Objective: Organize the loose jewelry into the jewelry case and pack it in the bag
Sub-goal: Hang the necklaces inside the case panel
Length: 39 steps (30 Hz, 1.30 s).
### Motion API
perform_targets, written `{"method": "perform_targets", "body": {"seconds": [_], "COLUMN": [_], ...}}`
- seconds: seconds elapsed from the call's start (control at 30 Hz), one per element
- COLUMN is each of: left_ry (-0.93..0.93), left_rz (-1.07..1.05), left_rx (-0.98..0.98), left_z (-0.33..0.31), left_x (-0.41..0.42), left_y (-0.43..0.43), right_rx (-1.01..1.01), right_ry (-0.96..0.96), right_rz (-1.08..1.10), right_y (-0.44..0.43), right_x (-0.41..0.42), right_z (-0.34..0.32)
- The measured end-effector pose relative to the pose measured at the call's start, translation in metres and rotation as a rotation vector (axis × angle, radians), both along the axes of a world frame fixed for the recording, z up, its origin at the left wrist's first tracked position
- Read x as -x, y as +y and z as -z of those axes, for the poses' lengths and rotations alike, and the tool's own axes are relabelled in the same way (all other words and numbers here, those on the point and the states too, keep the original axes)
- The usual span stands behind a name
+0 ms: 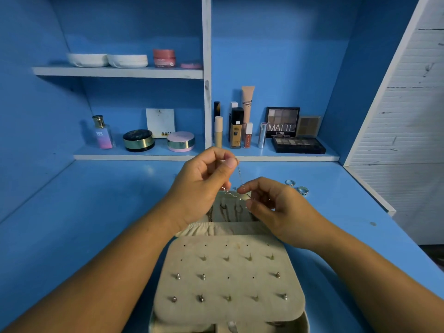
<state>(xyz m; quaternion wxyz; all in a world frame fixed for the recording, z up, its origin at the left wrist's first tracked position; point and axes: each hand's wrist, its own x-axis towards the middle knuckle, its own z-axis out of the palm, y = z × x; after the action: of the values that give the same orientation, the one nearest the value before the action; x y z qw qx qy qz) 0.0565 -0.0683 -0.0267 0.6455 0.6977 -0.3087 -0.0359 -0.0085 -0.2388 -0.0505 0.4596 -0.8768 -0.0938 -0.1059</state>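
A beige jewelry case (228, 280) lies open on the blue desk in front of me. Its flat panel carries several stud earrings, and the upright lid behind it has hooks with chains hanging. A thin silver chain (241, 177) is stretched in the air above the lid. My left hand (204, 186) pinches its upper end between thumb and forefinger. My right hand (271, 207) pinches its lower end, just above the lid. Two silver rings (296, 186) lie loose on the desk to the right of my hands. No bag is in view.
The blue desk (84, 224) ends at a white edge on the right. Behind it, low shelves hold cosmetics: a perfume bottle (102, 132), round compacts (138, 140), foundation bottles (236, 127) and eyeshadow palettes (298, 144). A higher shelf carries white bowls (108, 60) and a pink jar (164, 58).
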Motion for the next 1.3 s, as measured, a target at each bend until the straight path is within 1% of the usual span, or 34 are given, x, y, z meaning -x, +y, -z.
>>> {"method": "perform_targets", "body": {"seconds": [0.1,0.13,0.27,0.33,0.4,0.5,0.53,0.6,0.67,0.73,0.83,0.9,1.0,1.07,1.17,1.3], "left_ry": [-0.058,-0.068,-0.092,-0.119,-0.141,-0.170,-0.176,-0.181,-0.177,-0.170,-0.173,-0.191,-0.219,-0.233,-0.247,-0.244], "left_rz": [0.002,0.000,-0.006,0.002,0.000,-0.039,-0.050,-0.081,-0.126,-0.163,-0.171,-0.146,-0.111,-0.092,-0.081,-0.076], "left_rx": [-0.028,-0.031,-0.026,-0.019,-0.001,0.021,0.025,0.034,0.046,0.064,0.075,0.066,0.040,0.037,0.043,0.048], "left_z": [-0.001,-0.001,-0.001,-0.003,-0.003,-0.002,-0.002,-0.002,-0.003,-0.003,-0.005,-0.006,-0.007,-0.008,-0.008,-0.008], "left_x": [0.003,0.003,0.002,0.003,0.004,0.003,0.003,0.002,0.000,-0.002,-0.003,-0.001,0.002,0.003,0.003,0.003], "left_y": [-0.002,-0.001,-0.001,-0.001,-0.002,-0.001,-0.001,0.000,0.001,0.002,0.003,0.003,0.002,0.002,0.002,0.002], "right_rx": [0.003,-0.026,-0.250,-0.286,-0.251,-0.110,-0.120,-0.215,-0.365,-0.504,-0.581,-0.530,-0.270,-0.183,-0.190,-0.305], "right_ry": [-0.028,-0.027,0.051,0.067,0.072,0.009,-0.002,0.016,0.053,0.078,0.110,0.105,0.060,0.037,-0.004,0.000], "right_rz": [-0.016,-0.022,-0.037,-0.069,-0.111,-0.127,-0.129,-0.103,-0.073,-0.099,-0.163,-0.163,-0.150,-0.143,-0.150,-0.178], "right_y": [0.003,0.003,0.001,0.001,0.004,0.009,0.009,0.009,0.005,0.001,0.002,0.007,0.013,0.015,0.019,0.021], "right_x": [0.001,0.001,-0.002,-0.002,-0.001,0.001,0.001,0.001,0.001,0.001,0.002,0.001,-0.001,0.000,0.003,0.004], "right_z": [-0.001,-0.001,-0.001,-0.001,0.001,0.001,0.001,-0.001,-0.006,-0.011,-0.012,-0.007,0.000,-0.002,-0.006,-0.007]}}
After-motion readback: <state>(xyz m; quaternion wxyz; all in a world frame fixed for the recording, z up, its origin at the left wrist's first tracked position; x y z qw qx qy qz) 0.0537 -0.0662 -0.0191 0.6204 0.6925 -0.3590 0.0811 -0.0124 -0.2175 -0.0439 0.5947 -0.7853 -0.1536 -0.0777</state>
